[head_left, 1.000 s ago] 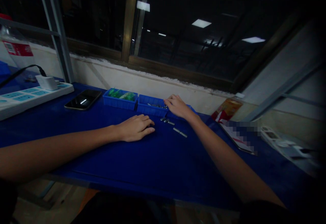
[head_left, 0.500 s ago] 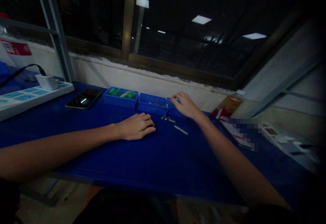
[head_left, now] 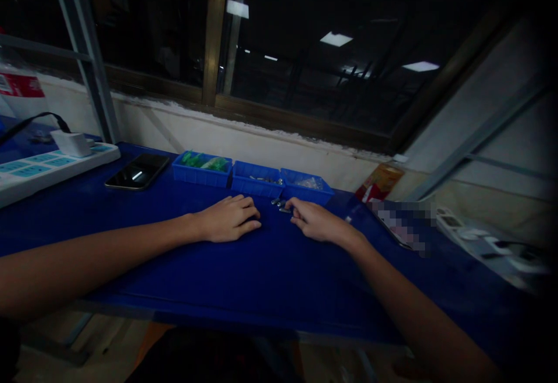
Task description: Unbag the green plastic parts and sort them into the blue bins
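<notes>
My left hand rests palm down on the blue table, its thumb apart from the loosely bent fingers, holding nothing. Just in front of the bins, my right hand has its fingers curled together at the small metal cylinders. Whatever those fingertips may hold is hidden. One cylinder lies right by the index fingertip. Behind them, the middle blue bin contains small metal parts. The right blue bin holds small clear pieces, and the left blue bin has green plastic bags inside.
A phone and a white power strip with a plugged-in adapter lie to the left. To the right are an orange-and-red packet or bottle and a partly blurred-out flat object. A window runs behind the table.
My right hand has come down from above the right bin to the metal cylinders, its fingers curling in and covering some of them. My left hand stays put. The view has shifted slightly.
</notes>
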The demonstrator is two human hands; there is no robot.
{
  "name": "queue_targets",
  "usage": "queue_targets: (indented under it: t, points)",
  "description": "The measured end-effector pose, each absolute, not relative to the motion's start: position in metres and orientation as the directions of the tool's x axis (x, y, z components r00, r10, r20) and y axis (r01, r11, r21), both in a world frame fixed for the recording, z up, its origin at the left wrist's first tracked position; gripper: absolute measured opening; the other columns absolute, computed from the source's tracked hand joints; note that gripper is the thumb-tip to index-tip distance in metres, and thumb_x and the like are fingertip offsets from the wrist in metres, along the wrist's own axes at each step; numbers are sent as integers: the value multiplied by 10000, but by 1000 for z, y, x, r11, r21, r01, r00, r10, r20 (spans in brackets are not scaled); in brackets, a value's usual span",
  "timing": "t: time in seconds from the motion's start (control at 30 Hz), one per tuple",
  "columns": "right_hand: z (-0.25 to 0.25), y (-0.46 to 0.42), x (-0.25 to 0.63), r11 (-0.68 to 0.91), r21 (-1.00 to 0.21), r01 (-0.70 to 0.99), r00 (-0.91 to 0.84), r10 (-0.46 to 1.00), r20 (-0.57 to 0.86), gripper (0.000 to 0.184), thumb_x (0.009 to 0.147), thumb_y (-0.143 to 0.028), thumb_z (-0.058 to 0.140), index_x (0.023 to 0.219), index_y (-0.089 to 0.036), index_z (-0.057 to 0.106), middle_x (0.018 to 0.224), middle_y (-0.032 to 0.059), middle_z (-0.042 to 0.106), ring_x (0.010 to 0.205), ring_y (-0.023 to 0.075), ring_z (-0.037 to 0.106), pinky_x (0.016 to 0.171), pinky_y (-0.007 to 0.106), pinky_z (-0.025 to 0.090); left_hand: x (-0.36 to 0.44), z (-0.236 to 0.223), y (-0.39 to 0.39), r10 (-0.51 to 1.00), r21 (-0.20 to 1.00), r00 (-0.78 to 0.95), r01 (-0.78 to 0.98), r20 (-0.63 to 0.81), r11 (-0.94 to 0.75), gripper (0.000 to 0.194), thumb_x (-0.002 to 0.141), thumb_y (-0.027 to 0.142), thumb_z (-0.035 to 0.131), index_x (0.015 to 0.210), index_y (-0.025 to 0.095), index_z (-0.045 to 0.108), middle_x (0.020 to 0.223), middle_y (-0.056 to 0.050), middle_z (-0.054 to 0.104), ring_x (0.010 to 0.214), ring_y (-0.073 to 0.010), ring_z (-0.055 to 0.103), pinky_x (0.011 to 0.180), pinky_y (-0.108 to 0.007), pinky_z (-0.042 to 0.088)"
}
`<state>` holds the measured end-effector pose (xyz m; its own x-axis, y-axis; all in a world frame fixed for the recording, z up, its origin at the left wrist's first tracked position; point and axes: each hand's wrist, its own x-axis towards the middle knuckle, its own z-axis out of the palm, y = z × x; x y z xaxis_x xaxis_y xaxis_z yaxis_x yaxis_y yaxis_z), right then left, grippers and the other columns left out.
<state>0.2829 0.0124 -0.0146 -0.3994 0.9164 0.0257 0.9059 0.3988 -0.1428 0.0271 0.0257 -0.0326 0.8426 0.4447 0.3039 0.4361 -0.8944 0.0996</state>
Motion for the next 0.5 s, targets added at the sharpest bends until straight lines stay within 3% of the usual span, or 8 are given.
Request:
queue_targets:
  t: [0.13, 0.27, 0.37, 0.5]
  points:
    - [-8, 0, 267, 498, -221, 839, -465, 865, 187, 210, 784, -169, 468, 992, -203, 478, 786, 29, 559, 679, 142, 532, 618, 267, 400, 27, -34, 26, 438, 109, 839, 427, 323, -898, 349, 896, 394, 325, 1058, 178, 546, 1005, -70, 550, 918, -202, 513, 832, -365, 392]
    - [-6, -13, 243, 557, -438, 706, -440, 829, 344, 168, 809, -169, 430, 972, -206, 445, 822, 30, 546, 653, 122, 537, 599, 268, 436, 27, -32, 24, 445, 164, 810, 414, 382, -895, 328, 888, 371, 360, 1108, 160, 482, 992, -82, 568, 923, -203, 531, 816, -360, 416]
    - [-14, -20, 224, 567, -608, 556, -438, 821, 366, 183, 785, -152, 461, 954, -213, 429, 833, 24, 540, 714, 122, 543, 656, 281, 459, 26, -30, 21, 435, 205, 775, 384, 458, -900, 304, 860, 373, 426, 1071, 159, 472, 937, -72, 579, 871, -191, 548, 761, -331, 437]
    - [-27, -21, 207, 403, -875, 269, -340, 889, 306, 155, 764, -176, 486, 880, -222, 395, 801, -7, 513, 668, 92, 543, 632, 266, 475, 25, -31, 20, 422, 241, 724, 346, 546, -907, 318, 803, 393, 527, 1015, 159, 483, 883, -53, 580, 820, -180, 546, 717, -308, 440]
